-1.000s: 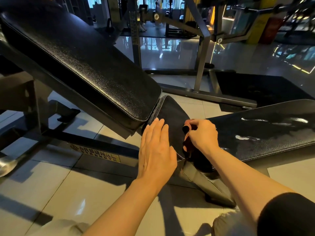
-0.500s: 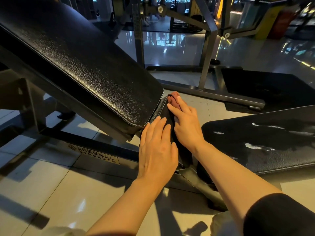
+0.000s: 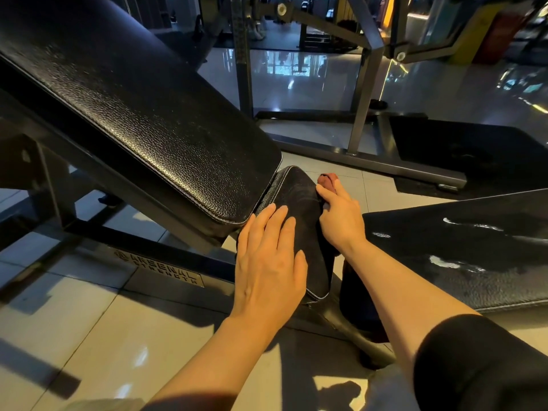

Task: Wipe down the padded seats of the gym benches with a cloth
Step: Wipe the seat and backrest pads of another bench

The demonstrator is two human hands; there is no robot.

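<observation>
The small black padded seat (image 3: 299, 200) of an incline bench sits just below its long black backrest pad (image 3: 142, 114). My left hand (image 3: 268, 262) lies flat on the seat's near left part, fingers straight. My right hand (image 3: 341, 215) holds a reddish-brown cloth (image 3: 327, 178) against the seat's right edge; only the cloth's far tip shows past my fingers. A second black bench pad (image 3: 462, 250) lies to the right with wet streaks on it.
The bench's dark steel frame (image 3: 160, 262) with a name plate runs along the tiled floor on the left. A grey machine frame (image 3: 360, 123) and a black floor mat (image 3: 474, 155) stand behind. Glossy floor tiles lie in front.
My right hand went from the seat's near right corner up along the seat with the cloth, then slid to its right edge. My left hand stayed flat on the seat.
</observation>
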